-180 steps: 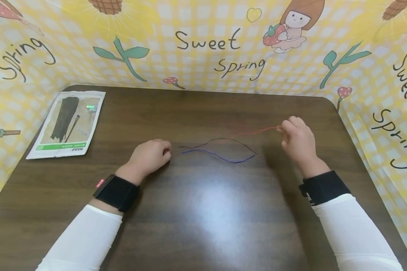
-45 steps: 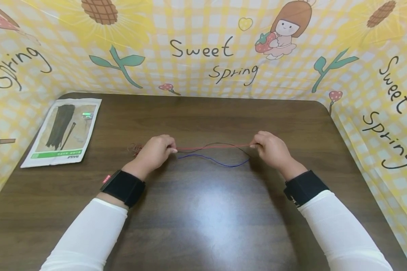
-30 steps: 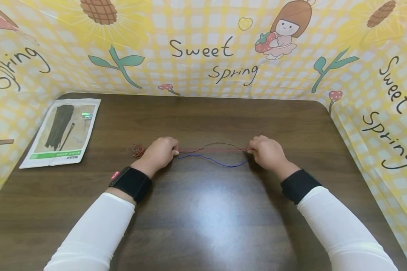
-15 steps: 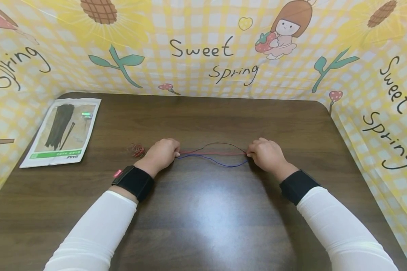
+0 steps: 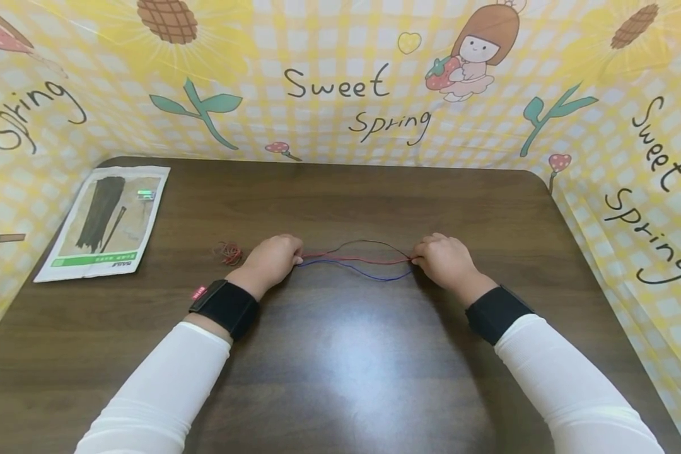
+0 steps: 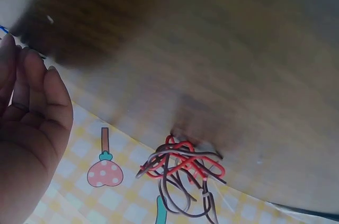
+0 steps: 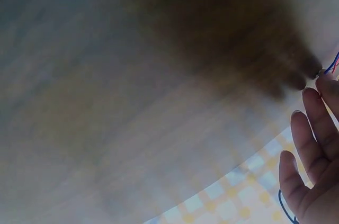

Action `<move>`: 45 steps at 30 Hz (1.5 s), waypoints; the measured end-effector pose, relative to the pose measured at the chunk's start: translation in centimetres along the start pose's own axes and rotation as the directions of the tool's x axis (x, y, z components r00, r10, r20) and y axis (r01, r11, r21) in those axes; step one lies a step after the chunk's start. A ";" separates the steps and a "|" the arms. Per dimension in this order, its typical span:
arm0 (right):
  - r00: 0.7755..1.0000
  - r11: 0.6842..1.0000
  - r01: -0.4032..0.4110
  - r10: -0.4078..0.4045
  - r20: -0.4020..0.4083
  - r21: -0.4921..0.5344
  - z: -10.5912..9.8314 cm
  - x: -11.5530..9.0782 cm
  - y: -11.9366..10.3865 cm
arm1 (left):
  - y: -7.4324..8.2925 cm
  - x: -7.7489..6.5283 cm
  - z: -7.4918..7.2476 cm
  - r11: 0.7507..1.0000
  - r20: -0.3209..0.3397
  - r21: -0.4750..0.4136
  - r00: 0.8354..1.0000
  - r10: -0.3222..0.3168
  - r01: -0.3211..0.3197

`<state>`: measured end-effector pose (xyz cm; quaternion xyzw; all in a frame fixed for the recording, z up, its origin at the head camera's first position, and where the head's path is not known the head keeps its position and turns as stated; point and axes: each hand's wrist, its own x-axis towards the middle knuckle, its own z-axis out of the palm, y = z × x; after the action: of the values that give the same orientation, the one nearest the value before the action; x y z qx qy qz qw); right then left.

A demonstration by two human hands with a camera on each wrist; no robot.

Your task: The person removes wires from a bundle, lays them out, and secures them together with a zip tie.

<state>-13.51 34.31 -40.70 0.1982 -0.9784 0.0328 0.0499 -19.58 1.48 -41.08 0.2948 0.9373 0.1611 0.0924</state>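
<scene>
Your left hand (image 5: 268,261) and right hand (image 5: 447,258) are both down at the middle of the table (image 5: 318,195), a little nearer its far edge than the near side. Between them lies the red wire (image 5: 357,260), running roughly parallel to the far edge with a slight sag. Your left grip pinches its left end, thumb against fingertips; your right grip pinches the other end the same way. The dark wire (image 5: 369,241) arches on the far-edge side of it, and the blue wire (image 5: 369,275) bows toward the near side; both have their ends just beside your fingertips. Left of your left hand, toward the left edge, sits a tangle of red and dark wires (image 5: 231,253). A white packet (image 5: 70,255) with a green stripe lies at the far left corner. Yellow checked cloth (image 5: 329,38) stands beyond the far edge.
</scene>
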 end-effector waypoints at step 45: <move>0.991 0.972 0.055 -0.026 -0.130 0.229 -3.1 -3.2 -5.3 | -5.9 -5.2 -3.1 0.954 -0.010 -0.073 0.956 -0.294 0.292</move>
<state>-8.28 30.94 -37.70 0.2201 -0.9584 0.1584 0.0888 -19.31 -6.84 -39.90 0.1474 0.9653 0.1818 0.1157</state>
